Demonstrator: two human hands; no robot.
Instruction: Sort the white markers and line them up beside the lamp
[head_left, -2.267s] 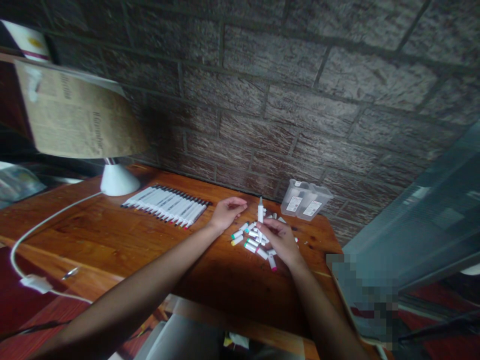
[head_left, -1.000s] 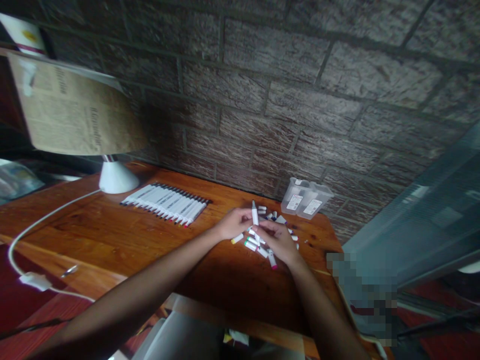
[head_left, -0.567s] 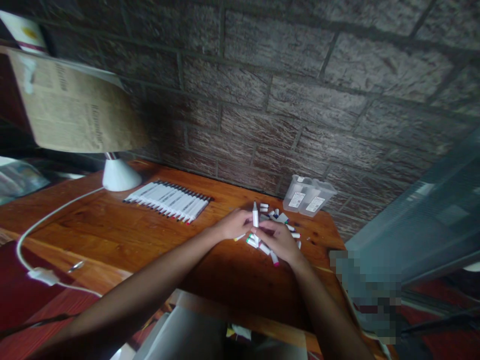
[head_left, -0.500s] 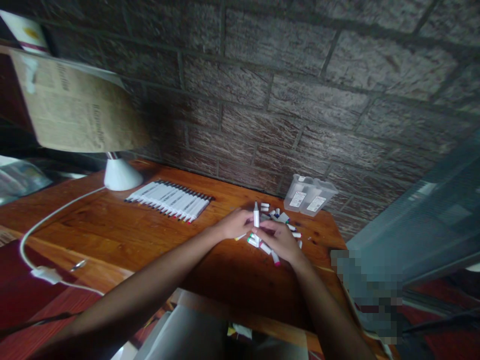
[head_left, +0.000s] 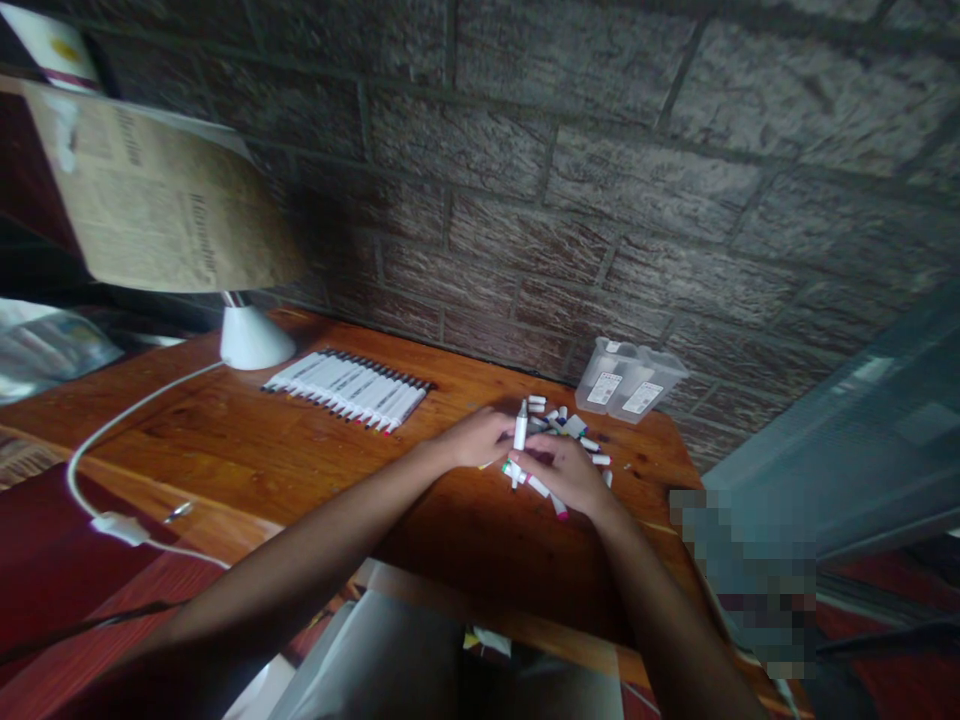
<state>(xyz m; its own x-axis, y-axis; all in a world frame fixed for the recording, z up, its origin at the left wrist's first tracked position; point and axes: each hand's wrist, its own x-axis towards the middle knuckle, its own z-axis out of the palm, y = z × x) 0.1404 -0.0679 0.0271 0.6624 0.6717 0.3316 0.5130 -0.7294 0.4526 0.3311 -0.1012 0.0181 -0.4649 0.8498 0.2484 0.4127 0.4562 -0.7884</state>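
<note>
My right hand (head_left: 568, 472) holds a white marker (head_left: 520, 428) upright over the wooden table (head_left: 300, 460), fingers wrapped round its lower part. My left hand (head_left: 480, 437) is closed against the marker's left side, fingers curled; what it pinches is hidden. Under and behind both hands lies a pile of several loose marker caps (head_left: 559, 425) with coloured ends. A neat row of several white markers (head_left: 349, 388) lies to the left.
A white lamp base (head_left: 253, 343) with a paper shade (head_left: 157, 205) stands at the back left, its white cord (head_left: 112, 440) trailing over the table. Two clear plastic boxes (head_left: 628, 377) stand by the brick wall. A grey pane lies at right.
My left hand moved from resting apart on the table to the marker held by my right hand. Both hands now stay together at it. The view shifted slightly.
</note>
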